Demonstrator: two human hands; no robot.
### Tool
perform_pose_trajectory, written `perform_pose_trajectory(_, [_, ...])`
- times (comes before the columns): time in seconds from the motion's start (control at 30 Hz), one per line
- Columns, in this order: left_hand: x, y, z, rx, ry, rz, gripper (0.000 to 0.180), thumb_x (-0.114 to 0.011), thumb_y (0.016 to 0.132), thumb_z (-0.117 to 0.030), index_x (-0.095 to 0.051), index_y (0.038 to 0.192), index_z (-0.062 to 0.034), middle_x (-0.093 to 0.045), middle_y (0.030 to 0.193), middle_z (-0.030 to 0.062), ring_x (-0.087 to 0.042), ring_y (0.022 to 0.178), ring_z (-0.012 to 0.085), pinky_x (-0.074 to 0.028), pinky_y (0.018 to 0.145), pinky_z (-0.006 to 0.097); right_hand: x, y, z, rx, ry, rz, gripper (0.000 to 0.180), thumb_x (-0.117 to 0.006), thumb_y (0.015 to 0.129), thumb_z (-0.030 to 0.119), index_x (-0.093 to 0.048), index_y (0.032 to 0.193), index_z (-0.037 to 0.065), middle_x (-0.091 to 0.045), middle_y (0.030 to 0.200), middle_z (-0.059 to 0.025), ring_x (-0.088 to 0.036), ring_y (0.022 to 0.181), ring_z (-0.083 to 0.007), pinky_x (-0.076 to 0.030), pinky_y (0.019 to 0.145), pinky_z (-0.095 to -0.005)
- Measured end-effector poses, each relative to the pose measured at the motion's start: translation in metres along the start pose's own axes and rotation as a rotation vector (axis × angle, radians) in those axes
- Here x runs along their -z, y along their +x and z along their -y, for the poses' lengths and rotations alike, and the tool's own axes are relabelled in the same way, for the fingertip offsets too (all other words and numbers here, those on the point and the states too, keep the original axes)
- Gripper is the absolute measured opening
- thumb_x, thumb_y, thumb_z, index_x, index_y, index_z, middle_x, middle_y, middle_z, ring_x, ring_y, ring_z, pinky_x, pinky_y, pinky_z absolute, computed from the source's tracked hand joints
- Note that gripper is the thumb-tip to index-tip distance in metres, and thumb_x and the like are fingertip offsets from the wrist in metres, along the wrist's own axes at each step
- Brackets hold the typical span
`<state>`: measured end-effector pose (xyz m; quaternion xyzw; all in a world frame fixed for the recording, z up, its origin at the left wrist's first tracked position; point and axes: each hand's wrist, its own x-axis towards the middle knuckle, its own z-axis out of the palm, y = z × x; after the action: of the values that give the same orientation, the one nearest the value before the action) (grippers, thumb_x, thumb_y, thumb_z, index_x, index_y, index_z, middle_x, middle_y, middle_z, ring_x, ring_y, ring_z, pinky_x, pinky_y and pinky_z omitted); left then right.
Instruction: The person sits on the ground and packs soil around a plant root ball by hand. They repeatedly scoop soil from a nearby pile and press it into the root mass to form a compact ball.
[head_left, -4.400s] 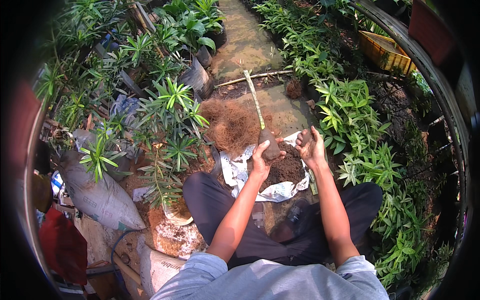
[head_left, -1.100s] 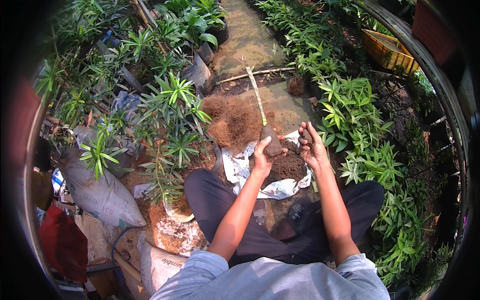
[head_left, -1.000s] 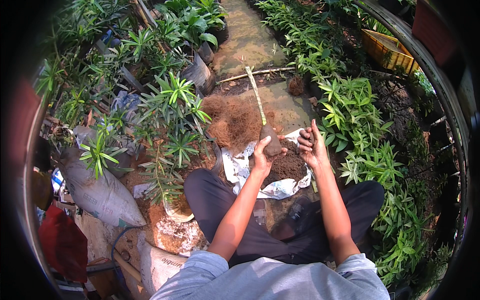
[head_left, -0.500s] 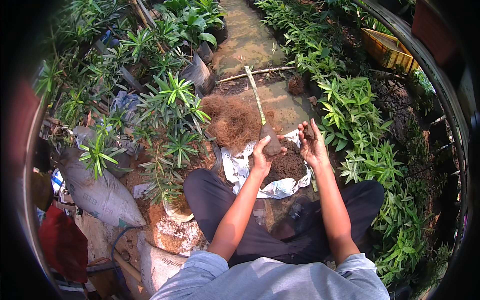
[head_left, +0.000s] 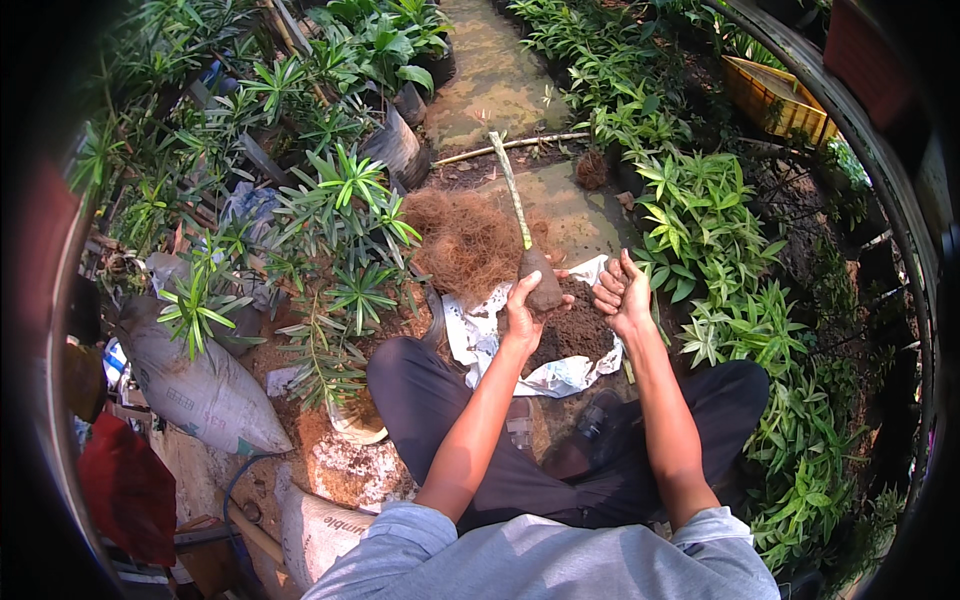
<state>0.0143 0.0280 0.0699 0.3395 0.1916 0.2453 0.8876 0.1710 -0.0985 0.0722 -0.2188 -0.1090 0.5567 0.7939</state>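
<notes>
My left hand (head_left: pixel 522 308) is wrapped round the mud-coated base of a stem cutting (head_left: pixel 512 192). A smooth, cone-shaped lump of mud (head_left: pixel 540 278) encloses the cutting's lower end, and its pale green, leafless stem tilts up and away to the left. Just to the right, my right hand (head_left: pixel 624 298) is raised and closed, thumb up, round a lump of soil its fingers now hide. Below both hands a heap of dark soil (head_left: pixel 572 338) lies on a crumpled white plastic sheet (head_left: pixel 466 345). Brown coconut fibre (head_left: pixel 455 240) is piled beyond my left hand.
Leafy potted plants (head_left: pixel 335 215) crowd the left, beside a full white sack (head_left: pixel 205 385). Another sack (head_left: pixel 320 530) lies near my left knee. Green plants (head_left: pixel 740 310) line the right side, with a yellow crate (head_left: pixel 778 100) behind. A thin stick (head_left: pixel 510 147) crosses the concrete path (head_left: pixel 490 60).
My right hand has closed its fingers over the lump of soil that lay in its open palm. My left hand and the cutting have stayed almost still.
</notes>
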Motion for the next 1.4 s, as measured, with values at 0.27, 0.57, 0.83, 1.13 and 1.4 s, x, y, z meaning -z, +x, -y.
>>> perform_pose_trajectory(0.27, [0.003,0.000,0.002,0.005,-0.010,0.007,0.061,-0.055,0.090,-0.041,-0.043,0.141,-0.0081,-0.063,0.119,0.0180,-0.071,0.079,0.0279,-0.060,0.073,0.041,-0.059,0.004,0.001,0.097,-0.049,-0.395,0.032,-0.054,0.101,0.037,-0.059,0.112,0.007,-0.064,0.095,-0.0060,-0.056,0.060,-0.0107,-0.049,0.048,-0.0177])
perform_pose_trajectory(0.57, [0.001,0.000,0.001,-0.001,-0.020,-0.004,0.060,-0.055,0.090,-0.040,-0.043,0.140,-0.0081,-0.064,0.119,0.0184,-0.071,0.077,0.0284,-0.060,0.073,0.041,-0.035,0.002,0.004,0.026,0.200,-0.309,0.047,-0.051,0.097,0.055,-0.060,0.082,0.011,-0.052,0.069,-0.0003,-0.048,0.051,-0.0074,-0.039,0.039,-0.0160])
perform_pose_trajectory(0.83, [-0.002,-0.001,0.000,-0.001,-0.014,-0.005,0.060,-0.056,0.090,-0.040,-0.043,0.139,-0.0077,-0.063,0.118,0.0189,-0.071,0.077,0.0282,-0.060,0.072,0.040,-0.012,0.001,0.002,0.080,-0.083,-0.032,0.054,-0.045,0.098,0.059,-0.042,0.066,0.015,-0.041,0.056,0.0015,-0.039,0.042,-0.0095,-0.035,0.038,-0.0204])
perform_pose_trajectory(1.13, [0.000,-0.001,-0.001,0.008,-0.011,-0.006,0.059,-0.056,0.090,-0.040,-0.044,0.139,-0.0085,-0.064,0.118,0.0178,-0.071,0.079,0.0276,-0.060,0.073,0.040,-0.045,-0.004,0.002,0.090,-0.216,-0.135,0.028,-0.064,0.096,0.020,-0.054,0.118,0.006,-0.063,0.123,-0.0146,-0.066,0.100,-0.0199,-0.058,0.084,-0.0282])
perform_pose_trajectory(1.4, [0.002,0.000,0.000,0.004,-0.016,-0.001,0.058,-0.055,0.090,-0.040,-0.045,0.139,-0.0089,-0.065,0.117,0.0180,-0.071,0.078,0.0275,-0.059,0.074,0.040,-0.009,0.004,-0.001,0.103,-0.190,-0.081,0.033,-0.067,0.094,0.020,-0.055,0.122,0.006,-0.063,0.099,-0.0046,-0.064,0.086,-0.0142,-0.058,0.076,-0.0264])
